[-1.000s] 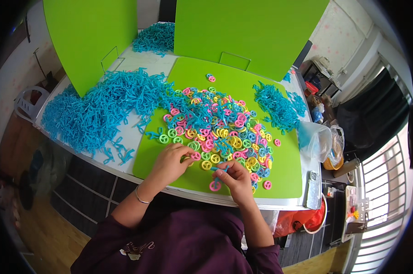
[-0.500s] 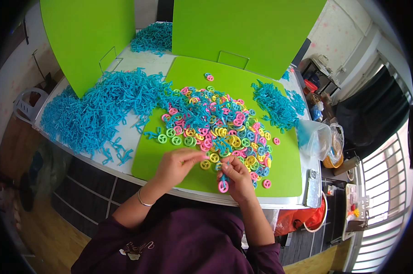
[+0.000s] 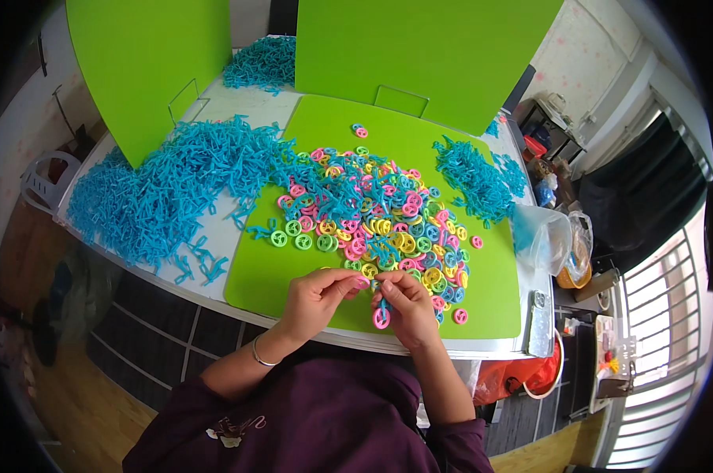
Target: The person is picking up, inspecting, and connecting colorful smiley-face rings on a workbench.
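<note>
My left hand (image 3: 315, 299) pinches a small pink plastic wheel (image 3: 362, 282) between thumb and fingertips. Close beside it, my right hand (image 3: 410, 312) grips a blue plastic piece (image 3: 385, 303) with a pink wheel (image 3: 381, 318) at its lower end. The fingertips of both hands nearly meet over the near part of a green board (image 3: 293, 276). Just beyond them spreads a heap of small spoked wheels (image 3: 403, 243) in pink, yellow, green and blue. Blue forked pieces (image 3: 336, 197) lie on top of that heap.
A big mound of blue pieces (image 3: 175, 181) covers the table's left side; a smaller pile (image 3: 474, 181) lies right. Green upright panels (image 3: 419, 55) stand behind. A clear plastic bag (image 3: 541, 240) hangs at the right edge, near a clear oblong case (image 3: 540, 323).
My left hand has come down and right with its pink wheel, closing the gap to my right hand. The right hand's blue piece and wheel have shifted slightly up.
</note>
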`<state>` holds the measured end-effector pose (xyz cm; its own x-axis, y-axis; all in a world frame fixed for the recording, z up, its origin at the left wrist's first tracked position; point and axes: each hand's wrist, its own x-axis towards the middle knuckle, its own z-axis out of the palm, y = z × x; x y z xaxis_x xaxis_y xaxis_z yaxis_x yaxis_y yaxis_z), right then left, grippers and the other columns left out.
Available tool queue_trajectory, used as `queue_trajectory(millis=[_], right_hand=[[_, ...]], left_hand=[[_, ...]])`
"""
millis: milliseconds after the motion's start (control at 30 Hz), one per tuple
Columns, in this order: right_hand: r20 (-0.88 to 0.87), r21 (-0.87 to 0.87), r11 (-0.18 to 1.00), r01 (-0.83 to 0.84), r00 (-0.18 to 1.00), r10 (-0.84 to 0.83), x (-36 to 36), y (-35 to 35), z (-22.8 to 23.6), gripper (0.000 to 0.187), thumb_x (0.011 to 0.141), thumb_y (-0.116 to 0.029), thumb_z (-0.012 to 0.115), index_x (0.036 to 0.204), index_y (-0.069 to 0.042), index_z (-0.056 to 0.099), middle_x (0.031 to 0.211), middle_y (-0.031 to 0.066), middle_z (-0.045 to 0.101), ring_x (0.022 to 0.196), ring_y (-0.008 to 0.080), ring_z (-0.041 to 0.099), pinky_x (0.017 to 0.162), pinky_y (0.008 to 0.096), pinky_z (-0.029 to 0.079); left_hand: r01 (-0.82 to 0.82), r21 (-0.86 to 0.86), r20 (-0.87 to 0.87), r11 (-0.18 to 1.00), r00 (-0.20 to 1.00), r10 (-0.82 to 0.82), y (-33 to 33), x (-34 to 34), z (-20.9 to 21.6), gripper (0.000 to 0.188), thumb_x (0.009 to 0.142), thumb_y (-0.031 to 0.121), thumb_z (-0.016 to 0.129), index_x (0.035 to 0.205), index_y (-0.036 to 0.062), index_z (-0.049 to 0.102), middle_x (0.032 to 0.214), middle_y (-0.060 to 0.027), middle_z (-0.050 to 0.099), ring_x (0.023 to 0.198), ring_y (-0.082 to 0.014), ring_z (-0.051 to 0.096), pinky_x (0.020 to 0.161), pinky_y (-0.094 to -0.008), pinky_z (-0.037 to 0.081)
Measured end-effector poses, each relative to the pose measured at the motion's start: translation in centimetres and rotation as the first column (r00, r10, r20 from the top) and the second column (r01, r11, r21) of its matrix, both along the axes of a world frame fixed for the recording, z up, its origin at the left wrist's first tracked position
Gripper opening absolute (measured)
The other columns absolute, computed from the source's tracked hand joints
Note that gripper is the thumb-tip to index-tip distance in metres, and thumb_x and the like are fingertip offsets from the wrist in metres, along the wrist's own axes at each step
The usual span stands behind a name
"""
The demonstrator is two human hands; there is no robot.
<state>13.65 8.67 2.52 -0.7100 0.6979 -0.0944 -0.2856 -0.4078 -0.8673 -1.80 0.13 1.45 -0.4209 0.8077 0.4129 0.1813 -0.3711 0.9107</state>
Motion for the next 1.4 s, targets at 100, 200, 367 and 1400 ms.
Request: queue_trajectory(millis=[100,200,367,1400], right_hand=[[-0.025,-0.024,1.000,-0.019,1.000,0.018,-0.1,0.0,-0.1,0.015,0.092,-0.008,0.056,0.105,-0.001,0.058,0.084,0.0061,0.061,0.075,0.0147,0.060,0.068,0.0276,0.049],[-0.038,-0.056,0.998,-0.021,0.999,0.019,-0.1,-0.1,-0.4,0.014,0.091,-0.006,0.057,0.104,-0.001,0.059,0.086,0.0064,0.062,0.077,0.0158,0.060,0.069,0.0285,0.050],[-0.042,-0.083,0.997,0.004,0.999,-0.008,-0.1,-0.2,-1.4,0.014,0.090,-0.004,0.057,0.102,0.000,0.062,0.090,0.0077,0.064,0.080,0.0169,0.061,0.071,0.0293,0.051],[0.343,0.408,0.907,-0.099,0.938,-0.053,-0.6,-0.5,0.5,0.019,0.086,-0.010,0.068,0.100,0.002,0.066,0.083,0.0017,0.067,0.070,0.0038,0.056,0.061,0.0192,0.045]], left_hand=[[-0.058,0.027,-0.085,0.998,0.995,0.060,-0.2,0.1,0.1,0.014,0.082,0.002,0.067,0.096,0.0029,0.068,0.076,-0.0073,0.067,0.066,-0.0128,0.064,0.060,-0.0238,0.051],[-0.051,0.022,-0.238,0.998,0.970,0.055,-0.4,0.1,0.4,0.013,0.083,0.001,0.066,0.095,0.0008,0.068,0.079,-0.0080,0.068,0.072,-0.0139,0.066,0.064,-0.0240,0.052],[-0.077,0.235,-0.331,0.969,0.931,0.154,0.0,0.2,-0.1,0.014,0.080,-0.001,0.068,0.093,0.0022,0.069,0.080,-0.0084,0.068,0.073,-0.0153,0.067,0.066,-0.0252,0.053],[-0.031,-0.047,-0.100,0.998,0.995,0.026,-0.4,-0.2,-0.4,0.009,0.084,0.001,0.063,0.090,0.0018,0.070,0.069,-0.0062,0.064,0.059,-0.0110,0.061,0.053,-0.0219,0.047]])
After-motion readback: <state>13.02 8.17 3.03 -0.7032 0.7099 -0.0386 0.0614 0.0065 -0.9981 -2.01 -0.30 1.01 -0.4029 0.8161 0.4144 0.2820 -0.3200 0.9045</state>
